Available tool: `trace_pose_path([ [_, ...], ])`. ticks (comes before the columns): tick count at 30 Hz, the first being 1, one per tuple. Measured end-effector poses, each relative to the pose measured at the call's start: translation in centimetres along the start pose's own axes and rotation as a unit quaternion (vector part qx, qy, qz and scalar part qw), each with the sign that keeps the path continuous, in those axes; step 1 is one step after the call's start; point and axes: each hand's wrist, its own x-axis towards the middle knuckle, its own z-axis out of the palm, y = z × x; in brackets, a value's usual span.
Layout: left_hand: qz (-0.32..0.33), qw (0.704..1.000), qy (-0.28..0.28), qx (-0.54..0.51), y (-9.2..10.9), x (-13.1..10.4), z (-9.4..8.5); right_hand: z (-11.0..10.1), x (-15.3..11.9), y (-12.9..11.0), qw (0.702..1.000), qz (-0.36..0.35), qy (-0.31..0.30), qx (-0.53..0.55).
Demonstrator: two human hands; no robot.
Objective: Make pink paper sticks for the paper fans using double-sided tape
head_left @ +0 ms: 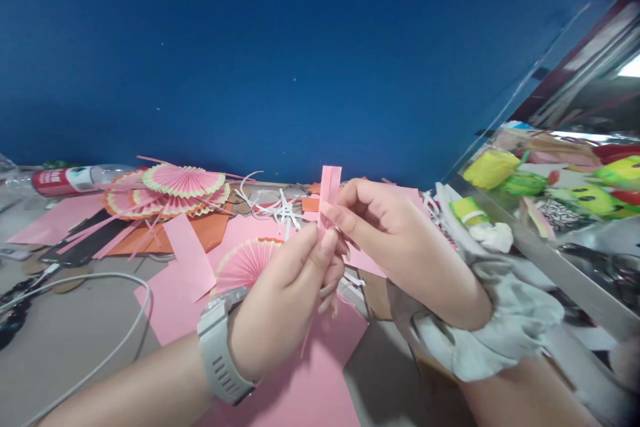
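Observation:
A narrow folded strip of pink paper (331,181) stands upright between my two hands, above the table. My left hand (300,280) is closed on its lower end, thumb against the paper. The thumb and forefinger of my right hand (383,217) pinch the strip's edge higher up. Its bottom end is hidden behind my fingers. Beneath my hands lie large sheets of pink paper (320,380). A pleated pink paper fan (247,263) with a pale yellow border rests on them, partly covered by my left hand. Beside it is a loose pink paper rectangle (189,257).
Several pleated paper fans (185,181) with pink sticks are piled at the left on orange paper (150,239). A labelled plastic bottle (65,180) lies behind. White strips (283,210) sit near the blue wall (300,67). A white cable (143,287) curves across the left. A cluttered metal-edged tray (565,267) stands right.

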Motion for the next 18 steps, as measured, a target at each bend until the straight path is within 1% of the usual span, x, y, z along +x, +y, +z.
trace_pose_path([
  [3, 0.019, 1.0, 0.005, 0.006, -0.1, 0.19, -0.18, 0.66, -0.29, -0.06, 0.996, -0.016, 0.063, -0.059],
  [5, 0.027, 0.999, 0.013, 0.012, -0.08, 0.23, -0.25, 0.87, -0.3, -0.07, 0.994, -0.023, 0.093, -0.061],
  [6, 0.028, 0.999, 0.016, 0.012, -0.04, 0.21, -0.27, 0.87, -0.23, -0.06, 0.995, -0.024, 0.088, -0.048],
  [9, 0.025, 1.0, 0.016, 0.006, 0.12, 0.14, -0.31, 0.53, 0.15, 0.0, 0.999, -0.023, 0.024, 0.013],
  [11, 0.026, 1.0, 0.01, 0.014, 0.21, 0.15, -0.34, 0.23, 0.32, 0.05, 0.999, -0.021, 0.0, 0.04],
  [15, 0.021, 0.999, 0.001, 0.041, 0.29, 0.27, -0.4, 0.19, 0.12, 0.13, 0.999, -0.004, -0.005, 0.048],
  [16, 0.022, 0.999, 0.003, 0.044, 0.27, 0.28, -0.41, 0.31, 0.0, 0.13, 0.999, -0.003, -0.001, 0.037],
  [18, 0.024, 0.999, 0.004, 0.041, 0.19, 0.25, -0.43, 0.64, -0.21, 0.09, 1.0, -0.009, 0.028, -0.001],
])
